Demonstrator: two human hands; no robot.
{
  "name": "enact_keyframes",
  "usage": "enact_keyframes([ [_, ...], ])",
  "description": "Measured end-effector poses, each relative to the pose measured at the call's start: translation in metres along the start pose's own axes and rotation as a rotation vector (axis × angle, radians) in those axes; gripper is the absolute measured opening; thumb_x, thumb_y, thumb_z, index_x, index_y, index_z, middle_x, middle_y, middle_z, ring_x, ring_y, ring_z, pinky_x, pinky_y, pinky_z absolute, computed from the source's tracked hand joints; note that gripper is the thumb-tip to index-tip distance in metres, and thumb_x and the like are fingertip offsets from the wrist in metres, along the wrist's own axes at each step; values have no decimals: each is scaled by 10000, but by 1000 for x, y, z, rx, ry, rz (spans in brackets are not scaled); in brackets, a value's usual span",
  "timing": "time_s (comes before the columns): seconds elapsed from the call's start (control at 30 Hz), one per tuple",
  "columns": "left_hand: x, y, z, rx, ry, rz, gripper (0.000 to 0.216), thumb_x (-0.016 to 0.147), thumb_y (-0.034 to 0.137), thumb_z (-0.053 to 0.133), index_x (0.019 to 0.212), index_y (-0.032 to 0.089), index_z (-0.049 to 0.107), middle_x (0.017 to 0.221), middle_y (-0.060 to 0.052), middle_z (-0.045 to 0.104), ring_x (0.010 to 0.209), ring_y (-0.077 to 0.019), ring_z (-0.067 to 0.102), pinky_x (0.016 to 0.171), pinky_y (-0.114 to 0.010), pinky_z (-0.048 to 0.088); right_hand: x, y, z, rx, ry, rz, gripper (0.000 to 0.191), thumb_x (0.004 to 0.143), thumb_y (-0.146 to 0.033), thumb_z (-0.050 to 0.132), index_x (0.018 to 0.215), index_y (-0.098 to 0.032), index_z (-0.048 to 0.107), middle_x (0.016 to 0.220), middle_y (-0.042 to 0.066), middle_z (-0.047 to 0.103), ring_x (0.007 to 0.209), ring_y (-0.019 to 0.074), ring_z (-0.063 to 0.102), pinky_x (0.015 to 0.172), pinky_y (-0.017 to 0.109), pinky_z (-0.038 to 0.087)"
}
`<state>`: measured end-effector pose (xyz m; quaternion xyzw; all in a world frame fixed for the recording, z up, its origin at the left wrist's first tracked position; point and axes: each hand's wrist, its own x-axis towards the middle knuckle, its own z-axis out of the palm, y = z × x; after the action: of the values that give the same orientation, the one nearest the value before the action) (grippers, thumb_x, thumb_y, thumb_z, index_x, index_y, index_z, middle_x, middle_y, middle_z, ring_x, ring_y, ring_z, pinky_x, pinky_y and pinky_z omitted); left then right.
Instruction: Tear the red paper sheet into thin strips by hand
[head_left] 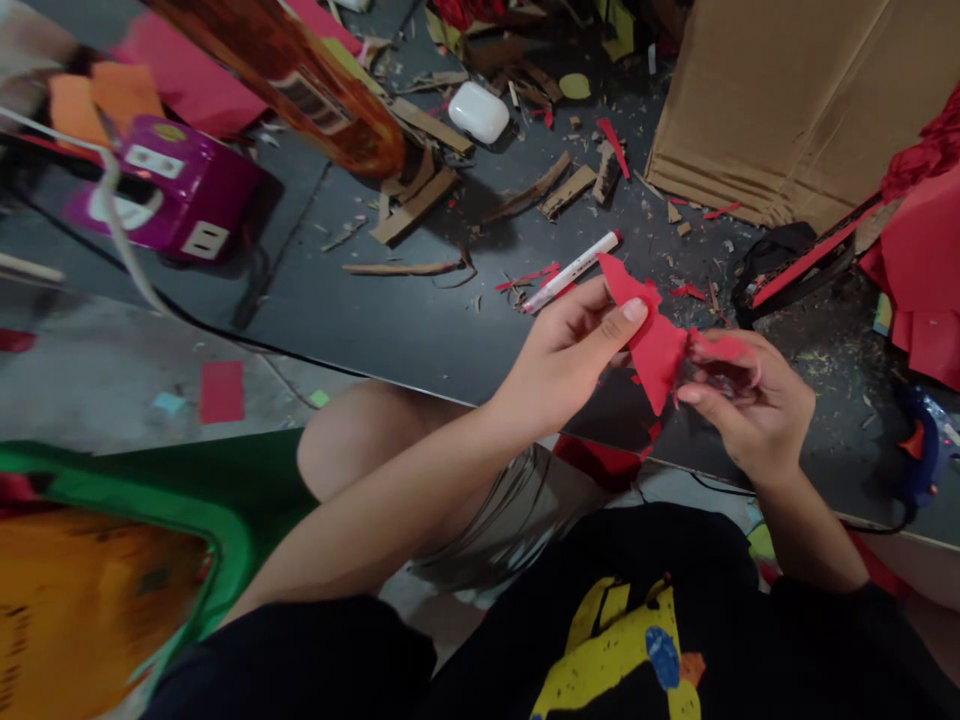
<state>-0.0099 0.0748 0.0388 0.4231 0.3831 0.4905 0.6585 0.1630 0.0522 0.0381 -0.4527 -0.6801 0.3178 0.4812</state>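
A torn piece of red paper (pixel 654 345) is stretched between my two hands above the near edge of the dark table. My left hand (pixel 574 350) pinches it from the left, thumb on top. On the other side my right hand (pixel 757 395) has its fingers curled around the ragged right part of the paper; whether anything else is within those fingers is hidden. Just beyond my left hand lies a white marker with a red end (pixel 574 270). Small red scraps (pixel 686 291) are strewn around it.
A purple power strip (pixel 187 190) with a white cable stands at the left, near an orange bottle (pixel 315 90). Cardboard strips (pixel 416 205) and a white earbud case (pixel 478 112) lie farther back. Cardboard (pixel 795 100) and red paper (pixel 926 270) are at right; a blue tool (pixel 922 450) sits below.
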Motion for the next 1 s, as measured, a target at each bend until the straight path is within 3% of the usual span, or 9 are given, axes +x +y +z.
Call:
enact_keyframes([
  [0.1, -2, 2, 3, -25, -23, 8, 384, 721, 513, 767, 866, 200, 597, 774, 16, 678, 720, -126, 674, 652, -237, 577, 1, 1, 0, -89, 20, -86, 210, 750, -270, 774, 954, -278, 723, 923, 8, 741, 837, 184, 706, 713, 336, 610],
  [0.2, -4, 4, 6, -31, -53, 43, 397, 608, 363, 877, 848, 186, 615, 833, 22, 689, 768, -108, 680, 717, -209, 583, 2, 1, 1, -132, 55, -137, 173, 763, -210, 757, 922, -272, 727, 903, 7, 742, 819, 176, 708, 710, 324, 603],
  [0.33, -5, 1, 8, -85, -83, 33, 237, 688, 214, 824, 833, 172, 641, 820, 26, 697, 759, -80, 678, 741, -180, 579, 1, -1, 2, -180, 81, -152, 168, 757, -160, 751, 891, -256, 715, 869, 4, 748, 809, 167, 711, 719, 314, 599],
  [0.63, -8, 2, 6, 4, -84, -6, 210, 749, 316, 780, 830, 167, 656, 839, -10, 712, 758, -109, 668, 744, -220, 575, 1, -6, 2, -193, 72, -100, 124, 766, -164, 724, 843, -261, 735, 844, -2, 770, 758, 169, 733, 686, 306, 619],
  [1.0, -14, 4, 10, 213, -48, 99, 68, 811, 151, 654, 851, 161, 600, 861, 5, 703, 813, -101, 681, 761, -203, 565, 1, -7, 2, -150, 58, 5, 34, 760, -178, 713, 757, -203, 736, 736, 3, 763, 599, 119, 699, 551, 217, 569],
])
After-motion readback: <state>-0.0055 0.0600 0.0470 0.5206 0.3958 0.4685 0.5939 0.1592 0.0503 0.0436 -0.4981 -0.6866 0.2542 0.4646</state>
